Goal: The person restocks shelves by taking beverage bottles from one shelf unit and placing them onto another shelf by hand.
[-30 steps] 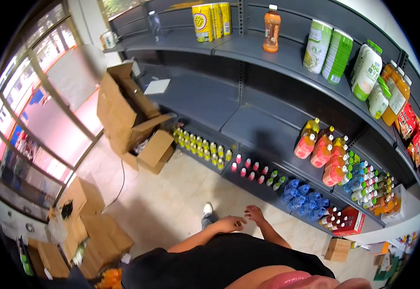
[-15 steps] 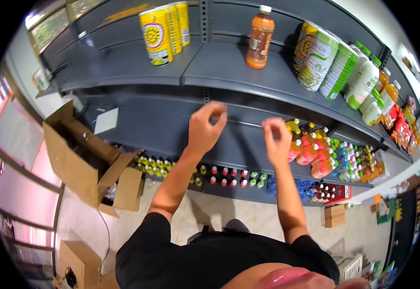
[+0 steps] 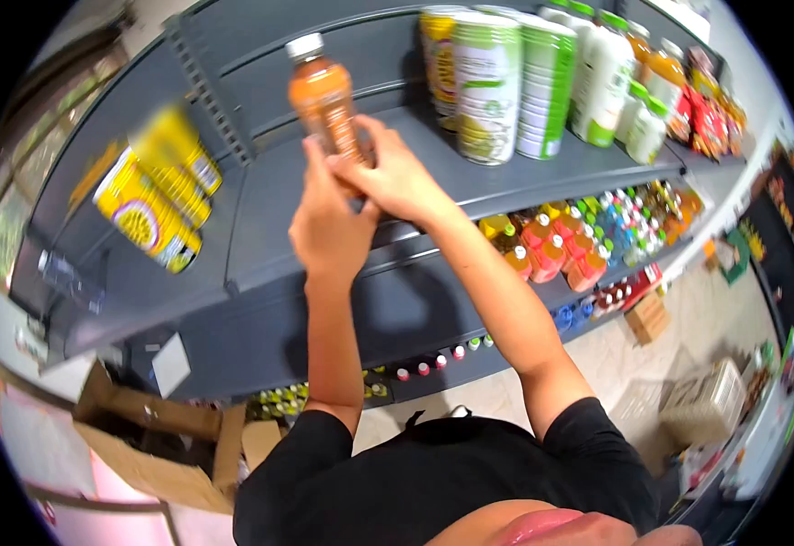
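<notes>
One orange bottle (image 3: 322, 91) is at the upper shelf (image 3: 270, 196), its base hidden. The left hand (image 3: 329, 223) and right hand (image 3: 397, 177) clasp its lower part between them, both arms stretched forward. Three yellow cans (image 3: 174, 187) stand left, at least two green-and-white cans (image 3: 488, 91) right.

cans (image 3: 486, 91), white bottles (image 3: 603, 86) on grey shelf (image 3: 265, 205)

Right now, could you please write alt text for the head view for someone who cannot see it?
A person's left hand and right hand hold a white-capped orange bottle at a dark shelf; yellow cans stand left of it, green-and-white cans right.
</notes>
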The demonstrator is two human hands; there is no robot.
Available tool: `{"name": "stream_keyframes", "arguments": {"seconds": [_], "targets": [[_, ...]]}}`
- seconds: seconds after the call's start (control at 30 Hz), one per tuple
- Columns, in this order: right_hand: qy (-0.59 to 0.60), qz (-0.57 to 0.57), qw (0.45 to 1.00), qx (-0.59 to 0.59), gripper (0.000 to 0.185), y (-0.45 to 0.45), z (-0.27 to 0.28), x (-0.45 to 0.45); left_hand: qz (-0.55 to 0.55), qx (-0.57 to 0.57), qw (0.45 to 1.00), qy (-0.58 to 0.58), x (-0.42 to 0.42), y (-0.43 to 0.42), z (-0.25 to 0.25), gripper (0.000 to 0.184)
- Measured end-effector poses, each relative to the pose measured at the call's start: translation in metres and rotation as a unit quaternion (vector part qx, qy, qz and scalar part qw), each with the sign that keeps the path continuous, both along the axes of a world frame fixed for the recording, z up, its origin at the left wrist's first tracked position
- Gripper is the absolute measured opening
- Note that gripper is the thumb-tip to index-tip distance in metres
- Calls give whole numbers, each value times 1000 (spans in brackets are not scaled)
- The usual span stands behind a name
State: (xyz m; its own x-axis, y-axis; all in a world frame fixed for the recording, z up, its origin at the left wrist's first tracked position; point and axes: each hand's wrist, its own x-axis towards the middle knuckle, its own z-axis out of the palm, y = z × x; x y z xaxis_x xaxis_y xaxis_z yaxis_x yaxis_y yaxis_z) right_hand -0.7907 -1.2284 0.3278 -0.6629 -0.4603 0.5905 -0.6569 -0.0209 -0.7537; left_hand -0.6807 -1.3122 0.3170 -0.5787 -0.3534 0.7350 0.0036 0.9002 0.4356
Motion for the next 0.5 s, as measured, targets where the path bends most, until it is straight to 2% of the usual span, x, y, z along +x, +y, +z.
{"name": "stream_keyframes", "arguments": {"seconds": [0.03,0.07,0.1,0.17,0.23,0.27,0.3,0.33,0.37,0.43,0.47,0.5], "targets": [[-17,13,999,32,85,7,6,4,9,-22,1000,15,4,1,0,104],[-4,13,1000,11,81,8,6,5,16,-30,998,51,4,1,-1,104],[-8,40,999,-31,76,6,0,3,15,22,999,44,8,6,1,103],[-12,81,995,-62,70,21,9,18,-38,32,992,112,5,0,-10,109],[-73,163,978,-109,66,29,10,26,-79,81,986,118,11,3,-8,113],[-55,172,977,-115,63,27,7,24,-81,38,986,138,7,1,-8,114],[-8,155,983,-95,60,30,9,25,-83,-4,984,159,5,1,-9,116],[22,145,984,-97,58,32,10,28,-85,74,987,118,7,4,-9,116],[51,133,985,-99,57,31,9,30,-88,85,985,125,7,6,-9,114],[106,90,981,-137,58,24,2,29,-93,76,981,152,6,3,-13,112],[127,69,983,-115,60,25,4,31,-133,108,971,168,10,3,-14,110],[143,50,984,-93,61,25,5,38,-159,77,957,230,9,-4,-21,104]]}}
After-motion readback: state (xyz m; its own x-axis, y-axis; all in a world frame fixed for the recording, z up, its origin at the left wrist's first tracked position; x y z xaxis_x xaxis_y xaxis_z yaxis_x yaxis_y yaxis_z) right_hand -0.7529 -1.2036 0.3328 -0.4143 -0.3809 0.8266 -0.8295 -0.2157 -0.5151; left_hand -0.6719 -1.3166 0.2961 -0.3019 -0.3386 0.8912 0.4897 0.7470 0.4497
